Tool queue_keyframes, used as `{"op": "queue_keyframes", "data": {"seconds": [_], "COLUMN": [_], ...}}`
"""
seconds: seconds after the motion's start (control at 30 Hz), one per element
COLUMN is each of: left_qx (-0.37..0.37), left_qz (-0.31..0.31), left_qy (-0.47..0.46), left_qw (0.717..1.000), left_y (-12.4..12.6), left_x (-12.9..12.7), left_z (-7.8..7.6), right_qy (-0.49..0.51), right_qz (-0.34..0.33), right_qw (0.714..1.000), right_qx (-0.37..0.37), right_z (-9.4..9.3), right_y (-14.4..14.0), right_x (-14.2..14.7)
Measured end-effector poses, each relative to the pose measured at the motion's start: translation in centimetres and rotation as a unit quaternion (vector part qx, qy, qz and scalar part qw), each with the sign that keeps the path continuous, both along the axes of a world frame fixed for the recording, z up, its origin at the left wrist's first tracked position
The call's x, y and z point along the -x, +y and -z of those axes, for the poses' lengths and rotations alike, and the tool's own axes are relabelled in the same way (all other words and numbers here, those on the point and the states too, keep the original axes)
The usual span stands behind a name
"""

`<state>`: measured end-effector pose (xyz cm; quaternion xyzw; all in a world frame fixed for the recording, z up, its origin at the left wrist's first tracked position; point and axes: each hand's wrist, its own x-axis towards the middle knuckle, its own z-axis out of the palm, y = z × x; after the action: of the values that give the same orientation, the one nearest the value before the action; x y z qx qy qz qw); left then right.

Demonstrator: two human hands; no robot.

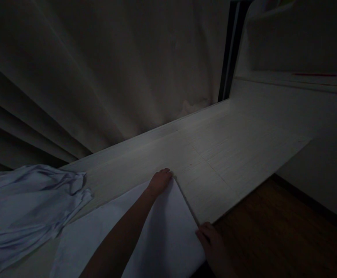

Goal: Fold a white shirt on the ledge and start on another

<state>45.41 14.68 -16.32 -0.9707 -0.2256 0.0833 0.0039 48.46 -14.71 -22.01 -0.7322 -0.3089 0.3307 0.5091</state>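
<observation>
A smooth white cloth (162, 235) lies flat on the near part of a pale wood-grain table (229, 154), folded to a straight right edge. The left hand (159, 181) presses flat on its far corner, fingers together. The right hand (213, 243) pinches the near corner at the table's edge. A crumpled pale blue garment (26, 208) lies to the left, before dim pleated curtains (84, 77).

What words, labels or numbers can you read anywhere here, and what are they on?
None can be read. The white cloth under the left hand and right hand is plain, as are the crumpled garment, the table and the curtain. The picture is dim.
</observation>
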Motion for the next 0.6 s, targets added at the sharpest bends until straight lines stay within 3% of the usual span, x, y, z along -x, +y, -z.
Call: {"op": "queue_keyframes", "data": {"seconds": [0.17, 0.37, 0.6], "left_qx": [0.005, 0.005, -0.054], "left_qz": [-0.002, -0.01, -0.057], "left_qy": [0.008, 0.007, -0.057], "left_qw": [1.0, 1.0, 0.995], "left_y": [-0.4, -0.3, -2.0], "left_x": [-0.1, -1.0, -0.4], "left_z": [0.3, 0.5, 0.8], "right_qy": [0.05, 0.018, -0.047], "right_qz": [-0.007, 0.017, 0.105], "right_qw": [0.997, 0.995, 0.987], "right_qx": [0.052, 0.094, 0.117], "right_z": [0.6, 0.4, 0.9], "right_y": [-0.8, -1.3, -4.7], "right_x": [-0.1, 0.0, 0.5]}}
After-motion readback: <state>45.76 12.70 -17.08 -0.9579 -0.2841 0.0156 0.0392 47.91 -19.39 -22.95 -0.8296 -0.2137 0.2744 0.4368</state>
